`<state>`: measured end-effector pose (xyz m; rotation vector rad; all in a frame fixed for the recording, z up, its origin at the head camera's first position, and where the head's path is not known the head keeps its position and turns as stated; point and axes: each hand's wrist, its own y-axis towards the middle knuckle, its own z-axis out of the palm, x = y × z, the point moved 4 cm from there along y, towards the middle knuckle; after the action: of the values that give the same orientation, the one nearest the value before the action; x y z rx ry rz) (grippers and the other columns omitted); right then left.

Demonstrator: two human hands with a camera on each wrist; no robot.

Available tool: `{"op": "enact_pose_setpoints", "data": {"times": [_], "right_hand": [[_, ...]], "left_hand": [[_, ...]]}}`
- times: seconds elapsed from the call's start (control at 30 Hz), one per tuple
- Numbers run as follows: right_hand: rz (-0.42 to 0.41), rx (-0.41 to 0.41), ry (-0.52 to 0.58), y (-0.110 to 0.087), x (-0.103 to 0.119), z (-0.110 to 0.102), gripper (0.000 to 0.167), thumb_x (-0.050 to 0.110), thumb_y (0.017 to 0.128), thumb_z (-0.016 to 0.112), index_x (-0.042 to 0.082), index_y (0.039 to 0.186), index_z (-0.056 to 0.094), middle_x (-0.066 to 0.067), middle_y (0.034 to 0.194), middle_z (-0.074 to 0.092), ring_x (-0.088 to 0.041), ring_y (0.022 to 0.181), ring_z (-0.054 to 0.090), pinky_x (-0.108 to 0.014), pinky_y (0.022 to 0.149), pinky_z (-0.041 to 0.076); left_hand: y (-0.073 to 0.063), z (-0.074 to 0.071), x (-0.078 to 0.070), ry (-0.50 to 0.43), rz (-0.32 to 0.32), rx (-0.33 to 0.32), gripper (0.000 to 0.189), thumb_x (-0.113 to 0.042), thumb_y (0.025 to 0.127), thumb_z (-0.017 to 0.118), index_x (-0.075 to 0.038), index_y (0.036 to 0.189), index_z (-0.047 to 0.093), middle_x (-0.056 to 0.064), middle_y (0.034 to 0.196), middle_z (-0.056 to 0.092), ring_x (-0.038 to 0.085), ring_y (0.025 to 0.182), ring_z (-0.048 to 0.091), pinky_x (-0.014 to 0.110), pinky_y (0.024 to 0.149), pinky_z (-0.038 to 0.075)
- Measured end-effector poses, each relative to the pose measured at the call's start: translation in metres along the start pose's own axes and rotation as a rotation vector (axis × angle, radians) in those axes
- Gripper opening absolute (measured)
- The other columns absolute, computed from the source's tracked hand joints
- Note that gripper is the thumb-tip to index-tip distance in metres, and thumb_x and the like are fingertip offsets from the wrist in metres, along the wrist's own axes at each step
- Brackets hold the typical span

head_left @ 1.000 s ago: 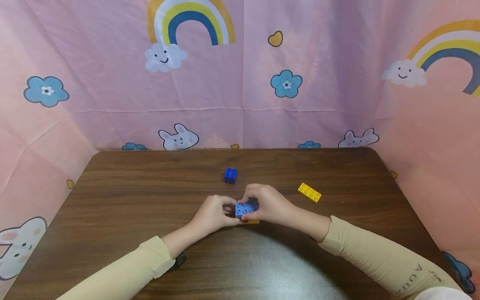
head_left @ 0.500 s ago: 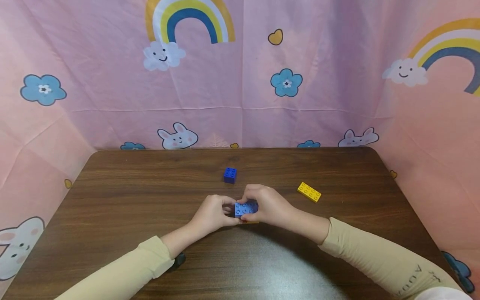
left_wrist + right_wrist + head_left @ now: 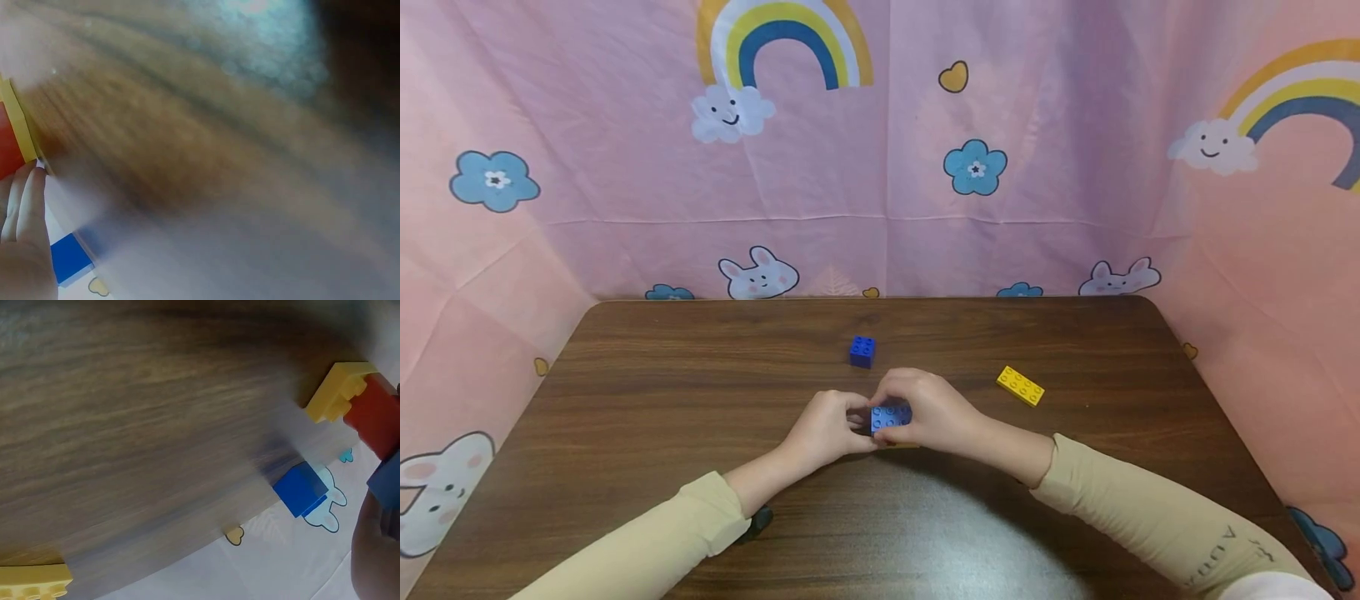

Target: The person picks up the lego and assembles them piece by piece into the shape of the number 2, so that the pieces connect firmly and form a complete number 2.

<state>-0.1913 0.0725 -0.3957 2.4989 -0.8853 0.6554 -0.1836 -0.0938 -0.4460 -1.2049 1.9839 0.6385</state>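
The right hand (image 3: 936, 412) has its thumb and fingertips closed on the light blue brick (image 3: 886, 420), which sits over a red brick (image 3: 374, 417) on a yellow base (image 3: 331, 390); facing it, the left hand (image 3: 820, 429) holds the red brick's other end between parted thumb and fingers. Beyond both hands stands a dark blue brick (image 3: 862, 352), and a yellow plate (image 3: 1020, 386) lies on the table (image 3: 700, 358) past the right wrist.

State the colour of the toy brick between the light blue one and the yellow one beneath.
The toy brick is red, best seen in the right wrist view.
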Motion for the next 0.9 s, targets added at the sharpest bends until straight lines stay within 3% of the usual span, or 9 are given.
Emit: {"op": "enact_pose_setpoints", "data": {"times": [0.43,0.9], "right_hand": [[0.001,0.02,-0.002,0.0026,0.0019,0.0013,0.025,0.019,0.082,0.093,0.007,0.102,0.08,0.0,0.096,0.07,-0.01,0.085,0.06,-0.017,0.074,0.054],[0.006,0.018,-0.07,0.0015,0.0067,0.0015,0.028,0.02,0.083,0.092,0.006,0.104,0.081,0.0,0.099,0.072,-0.013,0.091,0.065,-0.024,0.082,0.06]], "left_hand": [[-0.0002,0.0002,-0.0001,0.0,0.016,-0.003,0.033,-0.008,0.08,0.093,0.002,0.108,0.079,0.017,0.105,0.082,0.025,0.092,0.082,0.021,0.076,0.065],[-0.0001,0.0006,-0.0015,0.017,0.0,-0.008,0.034,-0.008,0.08,0.092,0.003,0.109,0.079,0.018,0.106,0.082,0.026,0.092,0.082,0.022,0.076,0.065]]}}
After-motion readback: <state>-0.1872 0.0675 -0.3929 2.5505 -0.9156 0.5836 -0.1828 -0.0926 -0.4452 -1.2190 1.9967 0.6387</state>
